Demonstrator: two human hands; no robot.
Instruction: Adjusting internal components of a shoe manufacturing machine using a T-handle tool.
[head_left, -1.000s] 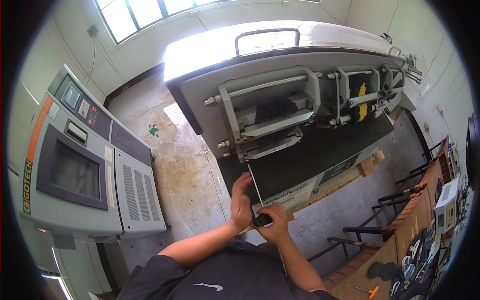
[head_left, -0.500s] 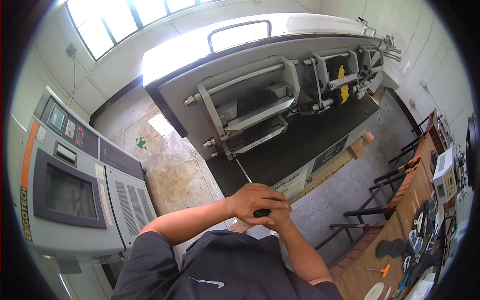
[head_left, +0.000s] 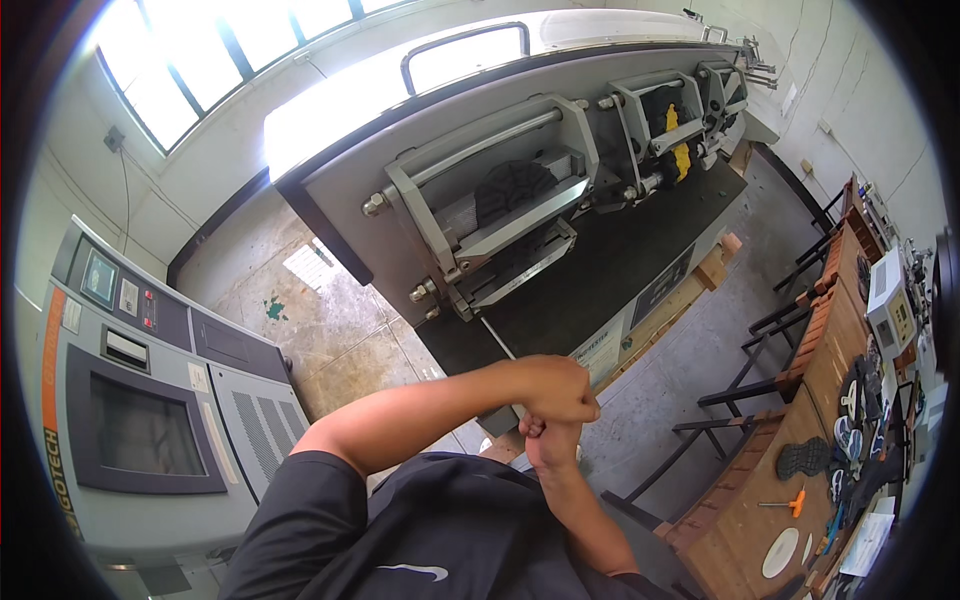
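Observation:
Both my hands are together in front of my torso. My left hand (head_left: 562, 390) is closed in a fist, on top of my right hand (head_left: 550, 437), whose fingers are curled. From under the left wrist, a tool with a long thin metal shaft (head_left: 497, 336) reaches up to the lower corner of a metal clamp frame (head_left: 440, 200) on a big machine. Its handle is hidden by my hands. In that clamp sits a black patterned piece like a shoe sole (head_left: 515, 190). A yellow piece (head_left: 682, 160) is in a clamp further right.
The machine's raised white cover (head_left: 600, 28) has a metal handle. A grey control cabinet (head_left: 140, 400) stands at left. On the right, a brown wooden bench (head_left: 740, 530) holds an orange-handled tool (head_left: 797, 502), a black sole (head_left: 803, 458) and shoe parts. Concrete floor (head_left: 340, 340) lies between.
My left hand has turned over to a fist and its forearm has risen. The black handle seen earlier between my hands is now covered. The view has shifted slightly.

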